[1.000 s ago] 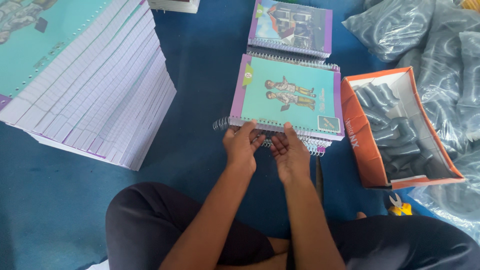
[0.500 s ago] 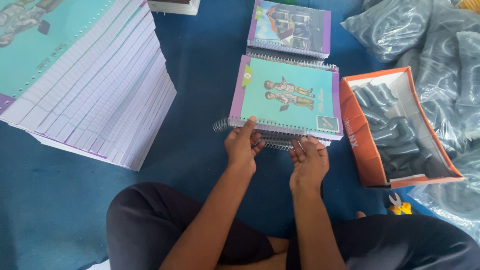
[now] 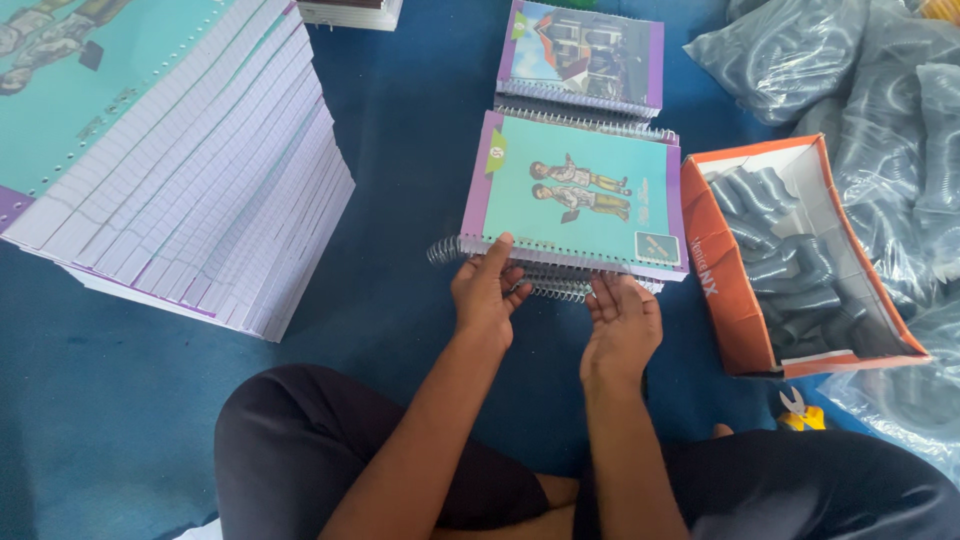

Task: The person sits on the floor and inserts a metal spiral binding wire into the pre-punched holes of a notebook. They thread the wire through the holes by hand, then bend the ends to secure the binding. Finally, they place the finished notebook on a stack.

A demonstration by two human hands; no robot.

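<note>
A notebook (image 3: 575, 195) with a teal and purple cover lies on top of a small stack on the blue floor in front of me. A metal spiral coil (image 3: 445, 250) runs along its near edge and sticks out at the left. My left hand (image 3: 487, 290) rests its fingers on that near edge, thumb up against the cover. My right hand (image 3: 622, 325) is just off the edge at the right, palm turned inward with fingers apart, touching or almost touching the coils below.
A tall pile of unbound lined pages (image 3: 170, 170) stands at the left. Another notebook (image 3: 585, 55) lies farther back. An orange box (image 3: 715, 290) of grey coils sits at the right, with plastic bags (image 3: 880, 90) of coils beyond. My crossed legs (image 3: 300, 450) fill the foreground.
My right hand has come away from my left, moving right and back along the notebook's near edge, and has opened. The left hand stays at the coil.
</note>
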